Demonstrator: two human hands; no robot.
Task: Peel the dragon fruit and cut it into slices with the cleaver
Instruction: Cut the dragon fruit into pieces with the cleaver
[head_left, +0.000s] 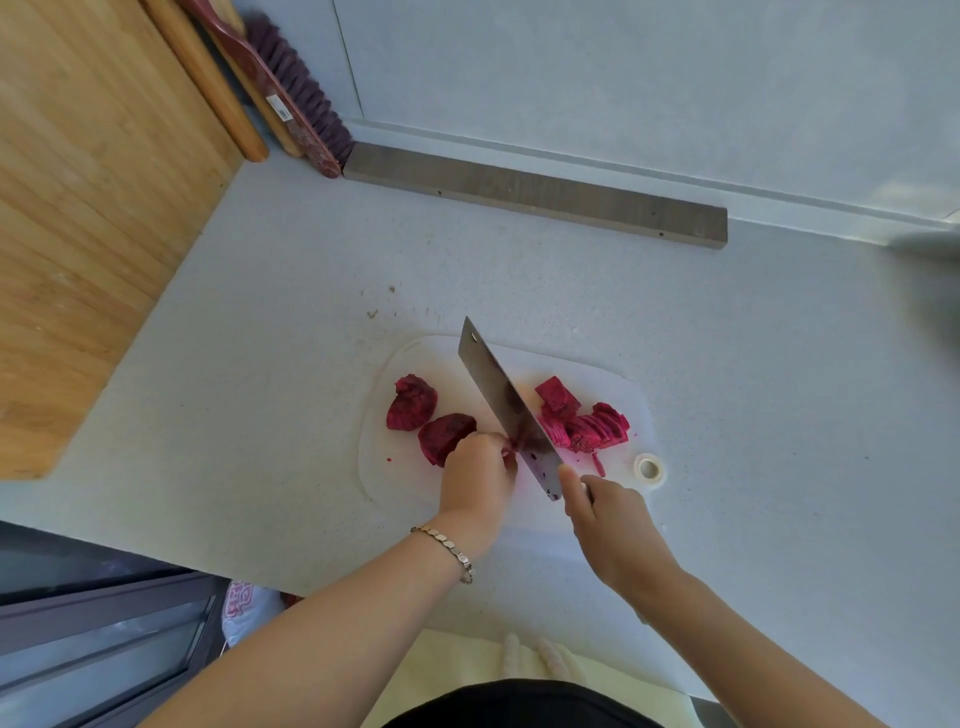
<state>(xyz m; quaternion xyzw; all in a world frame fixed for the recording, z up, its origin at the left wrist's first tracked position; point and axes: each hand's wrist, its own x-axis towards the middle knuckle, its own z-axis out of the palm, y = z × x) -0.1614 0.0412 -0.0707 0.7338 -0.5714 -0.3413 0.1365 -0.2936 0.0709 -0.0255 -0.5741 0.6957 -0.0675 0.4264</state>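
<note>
- Two peeled chunks (410, 402) of dragon fruit lay uncut at the 9 o'clock side of the white cutting board (631, 395), just beside each other.
- A heap of thin slices (592, 431) lay at the 3 o'clock side of the board, close to the blade.
- Between them stood the cleaver (498, 395), its tip pointing to 11 o'clock and its edge down on a small piece (513, 444) of fruit.
- The left hand (475, 480) had its fingers curled and pinched this small piece against the 9 o'clock face of the blade; the fingertips were mostly hidden.
- The right hand (608, 514) was wrapped around the handle at 5 o'clock of the blade, with the thumb stretched toward the heel.
- Peeling seemed finished, and the step in hand was slicing, perhaps at the halfway point.
- The next move probably called for one last careful cut, with the left fingers drawn back because little fruit was left to hold, and then for the nearer chunk to be brought under the blade.
</note>
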